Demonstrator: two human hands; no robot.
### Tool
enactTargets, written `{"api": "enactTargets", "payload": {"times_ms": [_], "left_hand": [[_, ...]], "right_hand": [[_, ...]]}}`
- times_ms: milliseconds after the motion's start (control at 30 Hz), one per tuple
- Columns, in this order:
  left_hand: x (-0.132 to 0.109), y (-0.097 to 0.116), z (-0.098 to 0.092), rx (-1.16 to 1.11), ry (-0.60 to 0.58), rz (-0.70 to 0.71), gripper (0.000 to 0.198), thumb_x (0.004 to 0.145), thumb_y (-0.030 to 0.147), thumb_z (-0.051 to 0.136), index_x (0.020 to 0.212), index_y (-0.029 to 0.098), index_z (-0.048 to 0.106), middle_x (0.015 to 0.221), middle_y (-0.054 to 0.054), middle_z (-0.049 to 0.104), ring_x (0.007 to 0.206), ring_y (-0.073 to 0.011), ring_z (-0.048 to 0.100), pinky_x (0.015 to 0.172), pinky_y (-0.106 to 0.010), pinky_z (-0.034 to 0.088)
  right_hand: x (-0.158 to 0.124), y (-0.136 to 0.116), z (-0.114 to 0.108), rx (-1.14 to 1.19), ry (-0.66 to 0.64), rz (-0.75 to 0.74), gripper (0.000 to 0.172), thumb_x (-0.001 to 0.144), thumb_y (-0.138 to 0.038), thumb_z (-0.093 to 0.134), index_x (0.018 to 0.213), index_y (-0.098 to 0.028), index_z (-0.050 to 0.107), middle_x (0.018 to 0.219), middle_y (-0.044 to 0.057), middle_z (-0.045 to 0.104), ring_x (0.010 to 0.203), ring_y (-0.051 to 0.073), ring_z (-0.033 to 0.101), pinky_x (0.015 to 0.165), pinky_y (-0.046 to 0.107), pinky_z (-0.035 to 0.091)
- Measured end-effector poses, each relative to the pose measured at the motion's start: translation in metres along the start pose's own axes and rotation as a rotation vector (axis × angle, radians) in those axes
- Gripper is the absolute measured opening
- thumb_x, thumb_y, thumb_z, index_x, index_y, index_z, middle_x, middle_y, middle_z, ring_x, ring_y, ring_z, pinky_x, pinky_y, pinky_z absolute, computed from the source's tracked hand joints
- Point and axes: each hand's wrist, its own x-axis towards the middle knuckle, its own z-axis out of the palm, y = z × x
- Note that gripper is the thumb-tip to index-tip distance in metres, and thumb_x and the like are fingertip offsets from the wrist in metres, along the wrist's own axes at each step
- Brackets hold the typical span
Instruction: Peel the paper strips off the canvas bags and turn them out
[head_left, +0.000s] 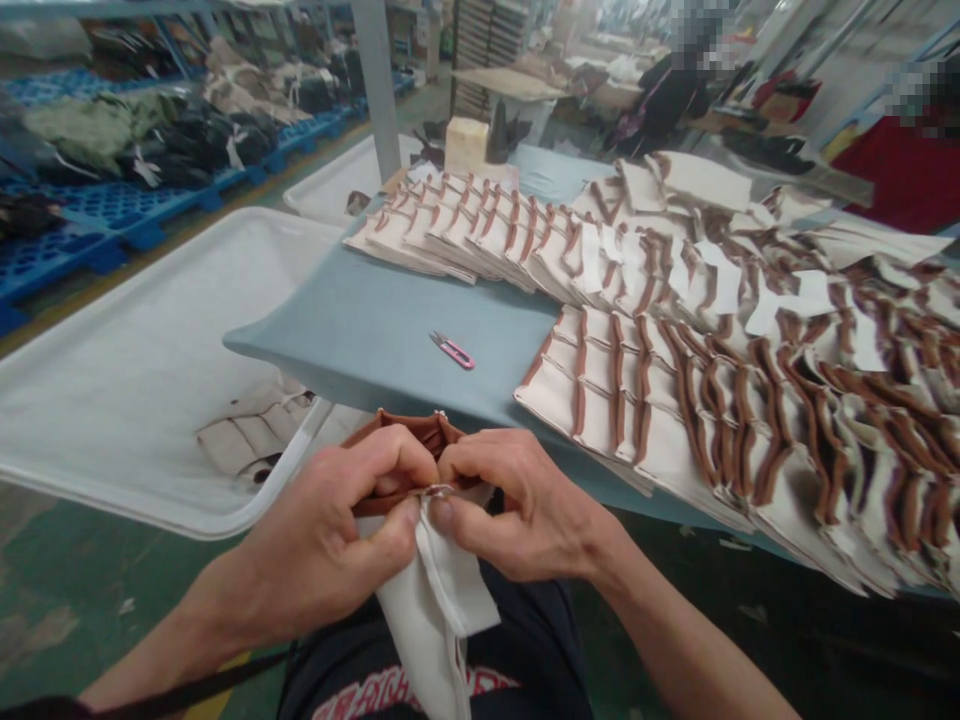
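Observation:
My left hand and my right hand both pinch the top edge of a cream fabric pouch with brown trim, held over my lap just in front of the table edge. Thumbs and forefingers meet at the brown zipper strip at the pouch's opening. The cream body of the pouch hangs down between my wrists. A small pink thread snipper lies on the grey table a little beyond my hands.
Rows of overlapping cream-and-brown pouches cover the table's right and far side. A white tub at left holds a few finished pieces. Blue pallets with dark bundles line the far left. People work at the back right.

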Motion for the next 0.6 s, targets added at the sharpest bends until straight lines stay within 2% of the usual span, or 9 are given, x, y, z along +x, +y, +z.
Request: {"api": "enactTargets", "payload": {"times_ms": [100, 200, 300, 367, 500, 600], "left_hand": [[-0.001, -0.006, 0.002, 0.124, 0.051, 0.141, 0.018, 0.093, 0.011, 0.051, 0.091, 0.022, 0.065, 0.074, 0.006, 0.069, 0.057, -0.0099, 0.064, 0.053, -0.019, 0.045], [-0.003, -0.016, 0.007, 0.234, 0.119, 0.321, 0.023, 0.096, 0.004, 0.050, 0.103, 0.023, 0.062, 0.077, 0.006, 0.070, 0.061, -0.0102, 0.065, 0.058, -0.021, 0.045], [-0.006, -0.027, 0.008, 0.322, 0.143, 0.489, 0.027, 0.097, 0.000, 0.051, 0.109, 0.023, 0.059, 0.073, 0.007, 0.063, 0.058, -0.0108, 0.058, 0.057, -0.024, 0.042], [-0.007, -0.033, 0.006, 0.348, 0.107, 0.578, 0.029, 0.097, 0.000, 0.051, 0.115, 0.021, 0.059, 0.072, 0.006, 0.059, 0.057, -0.0129, 0.052, 0.055, -0.027, 0.040], [-0.005, -0.038, 0.002, 0.421, 0.058, 0.665, 0.034, 0.095, 0.002, 0.051, 0.123, 0.020, 0.058, 0.072, 0.005, 0.056, 0.057, -0.0168, 0.049, 0.054, -0.032, 0.038], [-0.005, -0.038, 0.005, 0.480, 0.088, 0.657, 0.032, 0.096, 0.000, 0.049, 0.118, 0.021, 0.059, 0.071, 0.005, 0.059, 0.055, -0.0166, 0.051, 0.053, -0.030, 0.039]], "right_hand": [[0.000, 0.001, 0.002, 0.081, -0.020, 0.095, 0.017, 0.089, -0.025, 0.060, 0.073, -0.021, 0.058, 0.066, -0.006, 0.050, 0.063, 0.011, 0.047, 0.065, 0.026, 0.036], [-0.001, 0.002, 0.009, 0.186, -0.020, 0.220, 0.014, 0.086, -0.026, 0.059, 0.072, -0.021, 0.059, 0.064, -0.006, 0.050, 0.060, 0.011, 0.044, 0.060, 0.025, 0.034], [-0.004, 0.000, 0.020, 0.361, 0.031, 0.351, 0.019, 0.083, -0.031, 0.061, 0.068, -0.023, 0.052, 0.061, -0.008, 0.041, 0.057, 0.010, 0.035, 0.054, 0.025, 0.027], [-0.007, -0.002, 0.027, 0.527, 0.049, 0.443, 0.022, 0.080, -0.034, 0.062, 0.067, -0.024, 0.048, 0.060, -0.008, 0.037, 0.056, 0.010, 0.031, 0.053, 0.025, 0.025], [-0.010, -0.004, 0.032, 0.772, 0.019, 0.532, 0.019, 0.075, -0.038, 0.064, 0.069, -0.023, 0.052, 0.061, -0.007, 0.040, 0.056, 0.010, 0.030, 0.052, 0.023, 0.027], [-0.008, -0.002, 0.030, 0.770, 0.002, 0.575, 0.020, 0.074, -0.039, 0.062, 0.069, -0.023, 0.053, 0.059, -0.007, 0.041, 0.054, 0.009, 0.031, 0.050, 0.022, 0.027]]}}
